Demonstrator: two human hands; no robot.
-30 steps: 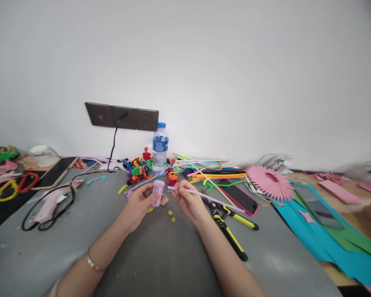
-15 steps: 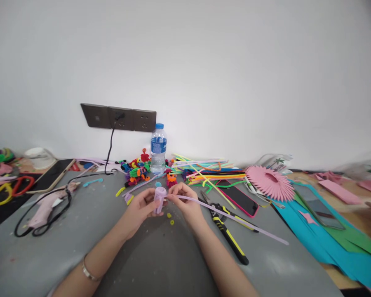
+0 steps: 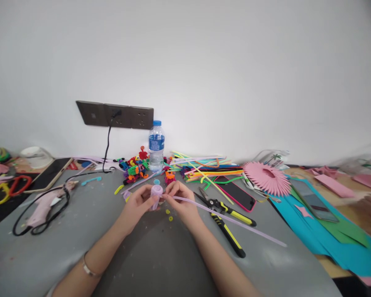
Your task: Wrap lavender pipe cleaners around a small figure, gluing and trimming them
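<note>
Between my hands is a lilac pipe cleaner coil [image 3: 156, 191], wound into a short upright roll. My left hand [image 3: 139, 204] wraps around it from the left, thumb at its front. With thumb and fingertips my right hand [image 3: 179, 201] pinches the lilac pipe cleaner [image 3: 231, 221] close to the coil, and its long free end stretches to the right over the pliers [image 3: 217, 206]. Small yellow rings [image 3: 170, 218] lie on the mat just below my hands. A light blue coil [image 3: 156, 182] rests behind the roll.
A water bottle [image 3: 156, 146] stands by the wall beside colourful pipe cleaner figures [image 3: 136, 168]. Loose pipe cleaners [image 3: 210, 168] and a red-edged phone [image 3: 238, 194] lie behind the pliers. A corded pink glue gun [image 3: 43, 208] is at left; blue paper [image 3: 303, 231] and another person's hand [image 3: 369, 214] are at right.
The view has shifted slightly, so most things sit a little further left. Both hands keep their hold on the lilac coil and strand. At the right edge, the other person's hand has come further in.
</note>
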